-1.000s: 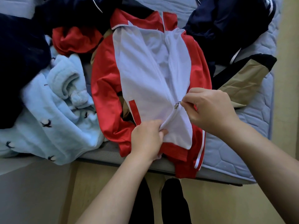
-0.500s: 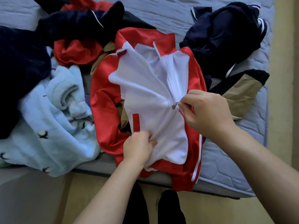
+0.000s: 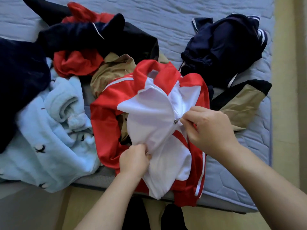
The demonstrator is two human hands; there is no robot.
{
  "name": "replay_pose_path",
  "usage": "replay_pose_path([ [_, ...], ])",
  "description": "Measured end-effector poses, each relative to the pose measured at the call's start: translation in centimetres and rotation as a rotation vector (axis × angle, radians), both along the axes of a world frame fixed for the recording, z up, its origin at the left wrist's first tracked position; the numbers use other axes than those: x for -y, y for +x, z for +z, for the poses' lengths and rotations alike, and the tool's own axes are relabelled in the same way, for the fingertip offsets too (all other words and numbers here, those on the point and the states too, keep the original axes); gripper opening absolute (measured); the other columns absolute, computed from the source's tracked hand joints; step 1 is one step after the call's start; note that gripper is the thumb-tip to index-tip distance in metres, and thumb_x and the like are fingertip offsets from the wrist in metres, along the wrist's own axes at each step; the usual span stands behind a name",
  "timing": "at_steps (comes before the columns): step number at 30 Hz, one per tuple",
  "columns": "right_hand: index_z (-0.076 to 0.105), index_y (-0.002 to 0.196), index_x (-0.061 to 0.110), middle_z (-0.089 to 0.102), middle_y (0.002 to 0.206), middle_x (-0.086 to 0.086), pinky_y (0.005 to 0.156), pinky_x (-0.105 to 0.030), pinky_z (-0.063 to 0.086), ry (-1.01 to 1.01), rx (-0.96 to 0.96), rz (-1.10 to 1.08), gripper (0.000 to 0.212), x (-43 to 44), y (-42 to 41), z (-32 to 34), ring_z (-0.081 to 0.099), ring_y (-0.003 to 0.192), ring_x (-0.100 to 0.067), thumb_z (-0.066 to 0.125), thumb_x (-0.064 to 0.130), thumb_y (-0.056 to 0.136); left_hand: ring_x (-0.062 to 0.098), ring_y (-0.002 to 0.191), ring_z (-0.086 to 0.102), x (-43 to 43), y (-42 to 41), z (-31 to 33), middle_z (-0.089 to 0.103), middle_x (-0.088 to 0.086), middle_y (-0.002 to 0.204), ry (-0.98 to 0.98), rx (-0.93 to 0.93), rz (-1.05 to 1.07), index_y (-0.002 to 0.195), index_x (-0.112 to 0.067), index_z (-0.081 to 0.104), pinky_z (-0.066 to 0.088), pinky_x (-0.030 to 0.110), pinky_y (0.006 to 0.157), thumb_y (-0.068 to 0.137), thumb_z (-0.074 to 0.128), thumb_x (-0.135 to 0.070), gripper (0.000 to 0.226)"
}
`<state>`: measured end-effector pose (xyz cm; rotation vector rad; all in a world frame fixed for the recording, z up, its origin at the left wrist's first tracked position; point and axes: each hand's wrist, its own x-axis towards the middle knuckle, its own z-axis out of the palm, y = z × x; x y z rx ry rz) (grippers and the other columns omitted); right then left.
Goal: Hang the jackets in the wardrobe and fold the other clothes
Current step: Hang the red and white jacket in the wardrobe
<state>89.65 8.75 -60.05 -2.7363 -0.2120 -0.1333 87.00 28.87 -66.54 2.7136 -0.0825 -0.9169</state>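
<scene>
A red and white zip jacket (image 3: 149,123) lies bunched at the near edge of the mattress, collar pointing away from me. My right hand (image 3: 207,130) pinches the metal zipper pull (image 3: 176,120) about halfway up the front. My left hand (image 3: 134,161) grips the white fabric beside the zip line lower down. The hem hangs over the mattress edge. The zip is closed below the pull and open above it.
The quilted blue-grey mattress (image 3: 249,146) carries a light blue fleece (image 3: 49,130) at left, dark navy clothes (image 3: 224,47) at back right, a tan and black garment (image 3: 240,103) at right, a red garment (image 3: 74,63) and a tan piece (image 3: 113,70) behind the jacket. Wooden floor lies below.
The jacket has been pulled toward me and crumpled; its collar now sits lower in view. My right hand has kept its pinch on the zipper pull, which sits higher on the front.
</scene>
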Motion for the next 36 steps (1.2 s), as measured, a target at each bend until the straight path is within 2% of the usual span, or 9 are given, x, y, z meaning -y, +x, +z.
replay_pose_path([
  [3,0.059,0.061,0.012,0.049,0.058,0.002,0.038,-0.031,0.037,0.044,0.025,-0.030,0.033,0.2,0.2,-0.1,0.048,0.048,-0.025,0.047,0.028,0.087,0.020,0.085,0.059,2.0,1.8,1.5,0.060,-0.004,0.083,-0.177,0.144,-0.021,0.081,-0.024,0.051,0.030,0.029,0.064,0.086,0.057,-0.041,0.019],
  [6,0.060,0.062,0.011,0.050,0.059,0.002,0.039,-0.032,0.037,0.051,0.046,-0.021,0.032,0.1,1.0,0.2,0.048,0.049,-0.025,0.048,0.027,0.086,0.027,0.071,0.055,4.5,2.8,2.1,0.048,-0.002,0.065,-0.294,0.304,-0.027,0.063,-0.021,0.035,0.026,0.031,0.057,0.087,0.058,-0.034,0.036],
  [15,0.061,0.062,0.012,0.050,0.060,0.003,0.038,-0.030,0.036,0.028,0.040,-0.018,0.032,0.7,0.4,0.6,0.048,0.049,-0.024,0.048,0.027,0.087,0.030,0.094,0.061,-0.4,2.5,0.0,0.063,0.003,0.088,0.022,-0.141,-0.005,0.079,-0.022,0.056,0.042,0.030,0.066,0.085,0.053,-0.025,0.006],
  [19,0.062,0.064,0.013,0.052,0.062,0.003,0.038,-0.030,0.037,0.061,0.042,-0.030,0.031,0.2,0.4,1.2,0.050,0.049,-0.024,0.048,0.027,0.088,0.029,0.076,0.062,1.3,7.3,3.2,0.067,0.006,0.075,-0.329,0.147,0.289,0.071,-0.013,0.061,0.047,0.032,0.068,0.079,0.051,-0.027,0.020],
  [23,0.062,0.065,0.014,0.052,0.062,0.003,0.038,-0.027,0.033,0.052,0.029,-0.019,0.029,-0.7,0.1,1.9,0.049,0.048,-0.023,0.049,0.027,0.088,0.016,0.049,0.049,5.2,12.8,6.6,0.053,-0.001,0.063,-0.511,-0.483,0.730,0.080,-0.017,0.057,0.039,0.021,0.048,0.082,0.056,-0.061,0.044],
  [25,0.061,0.064,0.015,0.050,0.062,0.003,0.037,-0.030,0.035,0.041,0.022,-0.026,0.029,-1.0,-0.4,2.0,0.048,0.048,-0.023,0.051,0.026,0.088,0.011,0.053,0.047,6.2,13.6,6.8,0.050,-0.001,0.068,-0.556,-0.662,0.851,0.081,-0.016,0.055,0.039,0.019,0.041,0.087,0.060,-0.049,0.033],
  [30,0.061,0.065,0.015,0.052,0.061,0.002,0.041,-0.029,0.038,0.055,-0.109,-0.144,0.023,-1.2,-1.9,2.0,0.051,0.052,-0.022,0.056,0.027,0.085,0.011,0.053,0.055,6.1,13.3,8.6,0.058,0.005,0.065,-0.978,-0.637,1.230,0.083,-0.008,0.058,0.052,0.021,0.047,0.091,0.046,-0.001,0.016],
  [33,0.064,0.072,0.016,0.058,0.068,0.002,0.059,-0.037,0.047,0.250,-0.372,-0.238,0.021,-1.4,-2.1,2.9,0.055,0.066,-0.017,0.056,0.026,0.088,0.012,0.049,0.061,4.9,11.9,11.1,0.065,0.006,0.064,-1.189,-0.710,1.197,0.080,-0.005,0.059,0.053,0.022,0.052,0.087,0.036,0.003,0.026],
  [36,0.066,0.083,0.017,0.064,0.078,0.003,0.067,-0.025,0.045,0.612,-0.537,-0.456,0.015,-2.0,-0.9,5.1,0.056,0.072,-0.009,0.055,0.026,0.089,0.017,0.054,0.059,3.3,10.6,13.9,0.060,0.008,0.061,-1.252,-0.721,1.071,0.062,-0.002,0.063,0.053,0.024,0.055,0.081,0.029,0.004,0.039],
])
